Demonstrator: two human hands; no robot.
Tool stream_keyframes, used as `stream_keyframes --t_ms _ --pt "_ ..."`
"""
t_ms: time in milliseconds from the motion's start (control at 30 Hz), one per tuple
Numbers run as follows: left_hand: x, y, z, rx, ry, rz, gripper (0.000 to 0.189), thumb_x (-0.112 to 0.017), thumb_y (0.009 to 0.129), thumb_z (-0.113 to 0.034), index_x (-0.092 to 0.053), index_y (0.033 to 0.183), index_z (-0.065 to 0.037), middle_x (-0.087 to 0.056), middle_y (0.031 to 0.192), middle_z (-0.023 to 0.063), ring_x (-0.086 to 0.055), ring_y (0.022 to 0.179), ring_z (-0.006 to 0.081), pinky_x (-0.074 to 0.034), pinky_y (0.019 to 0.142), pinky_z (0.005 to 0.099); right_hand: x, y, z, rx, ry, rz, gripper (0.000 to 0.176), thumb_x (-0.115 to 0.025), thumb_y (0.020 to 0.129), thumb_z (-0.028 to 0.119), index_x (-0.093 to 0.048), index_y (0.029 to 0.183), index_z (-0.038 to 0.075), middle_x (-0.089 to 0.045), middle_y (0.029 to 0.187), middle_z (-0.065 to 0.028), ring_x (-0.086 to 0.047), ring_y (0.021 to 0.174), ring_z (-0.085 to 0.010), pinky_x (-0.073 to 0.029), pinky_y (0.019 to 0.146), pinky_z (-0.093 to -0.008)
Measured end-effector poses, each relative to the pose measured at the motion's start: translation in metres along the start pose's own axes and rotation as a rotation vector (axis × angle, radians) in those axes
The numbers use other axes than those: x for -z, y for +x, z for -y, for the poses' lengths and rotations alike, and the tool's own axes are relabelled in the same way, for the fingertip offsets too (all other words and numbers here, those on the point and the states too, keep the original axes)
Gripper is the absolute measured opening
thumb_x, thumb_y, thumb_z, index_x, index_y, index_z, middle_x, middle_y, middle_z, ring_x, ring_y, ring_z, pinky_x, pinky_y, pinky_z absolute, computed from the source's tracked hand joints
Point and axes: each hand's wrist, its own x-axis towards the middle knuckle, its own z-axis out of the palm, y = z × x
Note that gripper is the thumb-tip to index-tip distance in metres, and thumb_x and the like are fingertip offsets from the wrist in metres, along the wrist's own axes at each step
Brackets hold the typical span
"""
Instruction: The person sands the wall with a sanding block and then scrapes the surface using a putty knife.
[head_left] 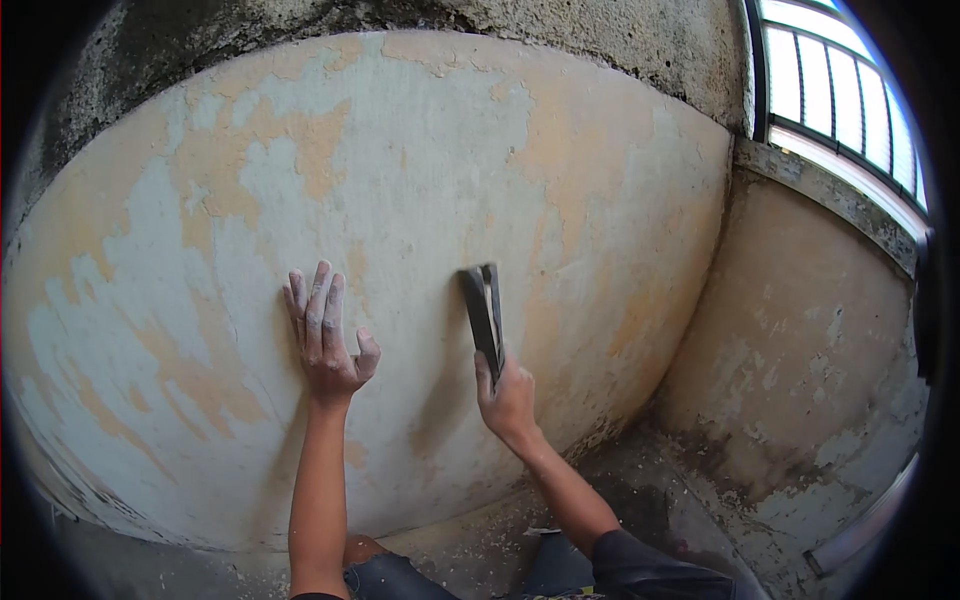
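My left hand [328,340] is raised against the peeling wall [420,160], its dusty fingers stretched upward and the thumb held apart. Nothing is in it. To its right, my right hand [508,400] is closed round the lower end of a long, narrow dark scraping tool [482,320]. The tool points up, tilted slightly left, with a pale strip showing between its two dark sides. Its upper end is close to the wall, and a shadow falls below left of it. My fingers partly hide the tool's lower end.
Pale green and peach paint patches cover the wall. Rough dark concrete [640,40] runs above it. A stained side wall [800,330] meets it at the right, below a barred window [840,90]. Flakes lie on the grey floor [640,500]. A pale long bar [860,520] leans at lower right.
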Motion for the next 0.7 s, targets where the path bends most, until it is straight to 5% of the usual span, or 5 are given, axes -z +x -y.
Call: stream_keyframes --t_ms 167,333,533,700 --pt "0.004 0.001 -0.002 -0.008 0.027 0.032 0.06 -0.045 0.09 -0.021 -0.045 0.142 0.009 -0.048 0.146 0.0265 -0.038 0.141 0.0479 -0.025 0.119 0.0637 0.008 0.059 0.022 0.033 0.004 -0.005 0.027 -0.061 0.099 0.022 -0.054 0.117 0.003 -0.065 0.075 -0.0273 -0.062 0.071 -0.051 -0.047 0.06 -0.0573" --pt "0.002 0.002 0.001 -0.038 0.033 0.019 0.06 -0.045 0.089 -0.02 -0.044 0.142 0.009 -0.049 0.144 0.0266 -0.041 0.14 0.0467 -0.025 0.119 0.0645 -0.014 -0.03 0.0 -0.037 0.041 0.049 0.028 -0.061 0.098 0.022 -0.054 0.117 0.003 -0.065 0.075 -0.0267 -0.062 0.07 -0.0504 -0.046 0.06 -0.0579" --pt "0.004 0.002 -0.003 -0.014 0.03 0.034 0.06 -0.045 0.089 -0.02 -0.045 0.142 0.008 -0.049 0.144 0.0271 -0.04 0.14 0.0471 -0.025 0.118 0.0645 0.014 0.064 0.027 -0.005 0.021 0.034 0.028 -0.061 0.099 0.023 -0.054 0.118 0.004 -0.065 0.076 -0.0263 -0.062 0.074 -0.0503 -0.047 0.063 -0.0575" --pt "0.003 0.003 0.0 -0.043 0.045 0.042 0.062 -0.046 0.09 -0.023 -0.045 0.144 0.007 -0.047 0.148 0.0251 -0.035 0.145 0.0482 -0.021 0.12 0.0636 -0.011 -0.031 -0.014 -0.068 0.005 0.055 0.033 -0.063 0.098 0.025 -0.053 0.12 0.003 -0.065 0.075 -0.0269 -0.062 0.071 -0.0511 -0.047 0.062 -0.0588"
